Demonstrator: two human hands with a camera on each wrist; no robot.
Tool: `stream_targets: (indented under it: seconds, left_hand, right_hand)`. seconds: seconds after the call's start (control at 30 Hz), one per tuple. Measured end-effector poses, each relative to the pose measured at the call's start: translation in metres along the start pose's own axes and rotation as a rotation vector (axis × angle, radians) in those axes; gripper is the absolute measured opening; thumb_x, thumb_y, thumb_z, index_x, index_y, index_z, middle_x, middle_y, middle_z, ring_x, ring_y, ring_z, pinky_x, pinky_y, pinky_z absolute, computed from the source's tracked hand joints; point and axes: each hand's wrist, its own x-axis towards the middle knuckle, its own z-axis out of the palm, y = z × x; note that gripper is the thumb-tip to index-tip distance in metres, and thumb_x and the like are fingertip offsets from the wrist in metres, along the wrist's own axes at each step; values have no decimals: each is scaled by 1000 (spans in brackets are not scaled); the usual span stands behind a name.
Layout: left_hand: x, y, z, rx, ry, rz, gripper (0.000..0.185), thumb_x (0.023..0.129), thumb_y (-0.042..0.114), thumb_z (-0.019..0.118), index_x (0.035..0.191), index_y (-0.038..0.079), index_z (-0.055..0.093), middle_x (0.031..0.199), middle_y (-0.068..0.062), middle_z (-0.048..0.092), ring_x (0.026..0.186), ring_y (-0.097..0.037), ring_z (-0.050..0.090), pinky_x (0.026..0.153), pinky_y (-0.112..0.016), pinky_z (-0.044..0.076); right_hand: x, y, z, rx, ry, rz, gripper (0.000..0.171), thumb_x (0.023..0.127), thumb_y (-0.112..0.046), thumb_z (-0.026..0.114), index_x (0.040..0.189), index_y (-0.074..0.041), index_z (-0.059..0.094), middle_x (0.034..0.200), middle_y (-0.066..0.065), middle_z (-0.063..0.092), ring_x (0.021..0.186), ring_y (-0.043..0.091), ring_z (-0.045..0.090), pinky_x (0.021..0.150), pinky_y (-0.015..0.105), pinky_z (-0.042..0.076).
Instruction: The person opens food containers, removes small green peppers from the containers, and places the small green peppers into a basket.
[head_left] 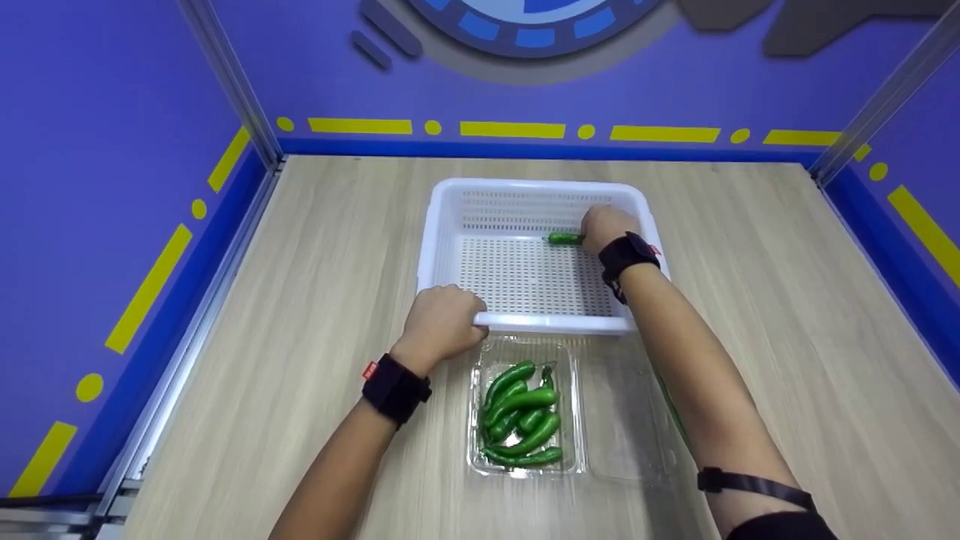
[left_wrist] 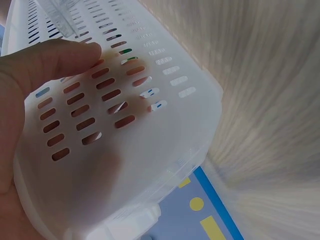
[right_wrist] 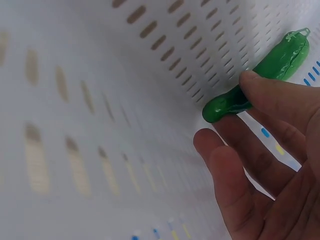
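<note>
right hand (head_left: pixel 606 227) deep in the white basket (head_left: pixel 442 225), pinching one green pepper (head_left: pixel 564 238) just above the perforated floor near the right wall. left hand (head_left: pixel 442 321) curled over the near rim, steadying. more peppers (head_left: pixel 521 415) waiting in the clear tray (head_left: pixel 480 457) just in front. looks like the placing step; next likely calls for easing the fingers apart.

No readable text, label, brand or number anywhere, small red tags on the black wristbands (head_left: pixel 396 390) too small to read, wall markings plain yellow dashes and dots
</note>
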Motion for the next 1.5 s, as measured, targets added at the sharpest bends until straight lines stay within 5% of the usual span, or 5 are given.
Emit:
stream_targets:
  seconds: [0.3,0.9,1.23,1.5]
  left_hand:
    - [-1,1,2,10,22,8,44,81,26,70,55,22,35,54,9,35,53,-12,41,50,-33,43]
    - [0,2,0,13,24,-2,43,82,27,69,54,22,38,53,9,38,52,-14,44,52,-35,45]
    - [0,2,2,20,35,9,45,81,26,69,55,23,33,53,10,32,52,-12,39,48,-33,43]
    - [1,1,0,32,18,1,44,82,28,69,55,22,36,53,9,35,53,-14,44,52,-36,46]
  right_hand:
    - [-4,-2,-1,6,-2,-19,14,82,-1,61,73,-8,70,72,3,57,66,24,47,67,40,41]
    - [-2,-1,-4,37,-24,3,14,82,-3,64,86,-4,77,81,7,69,72,25,55,74,42,47]
    - [-1,0,-6,2,17,-13,7,74,-5,65,69,-9,65,71,4,57,66,25,48,61,41,42]
    - [-5,-2,-12,-34,21,-30,26,75,-10,72,61,-13,50,64,3,47,62,24,43,57,39,35]
